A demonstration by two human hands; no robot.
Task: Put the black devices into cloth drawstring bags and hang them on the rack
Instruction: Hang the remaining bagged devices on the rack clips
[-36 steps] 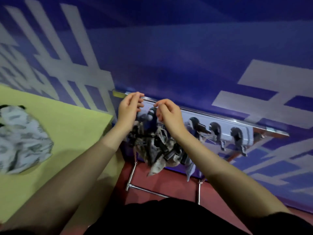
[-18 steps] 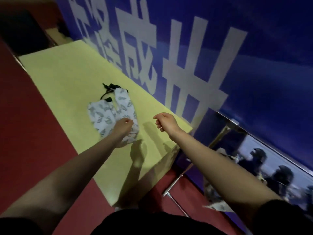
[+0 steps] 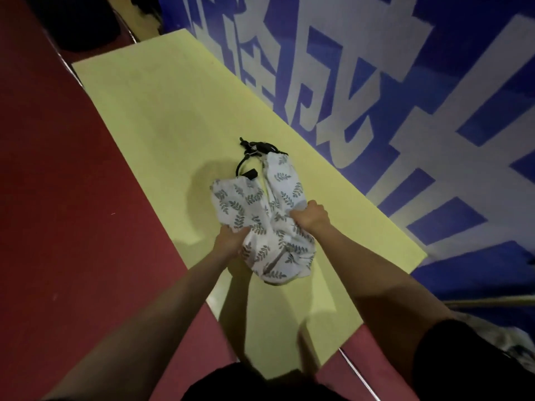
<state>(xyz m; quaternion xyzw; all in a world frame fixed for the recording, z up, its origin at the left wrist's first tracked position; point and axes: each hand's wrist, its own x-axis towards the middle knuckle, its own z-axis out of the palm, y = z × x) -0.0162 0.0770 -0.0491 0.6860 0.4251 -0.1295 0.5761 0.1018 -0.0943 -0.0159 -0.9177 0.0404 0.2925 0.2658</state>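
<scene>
Tabletop (image 3: 162, 111), yellow, bears the leaf-print cloth bags (image 3: 269, 227) — black device (image 3: 254, 149) at their far end; left hand (image 3: 231, 237) and right hand (image 3: 311, 217) each clutch bunched fabric (bag mouth not visible); best to locate the opening before lifting.

Yellow table (image 3: 162, 111) carries leaf-print cloth bags (image 3: 260, 209) (black cords (image 3: 254, 147) beside).

A white leaf-printed cloth drawstring bag (image 3: 269, 224) lies crumpled on the yellow tabletop (image 3: 162, 111), black cords (image 3: 254, 149) at its far end.
</scene>
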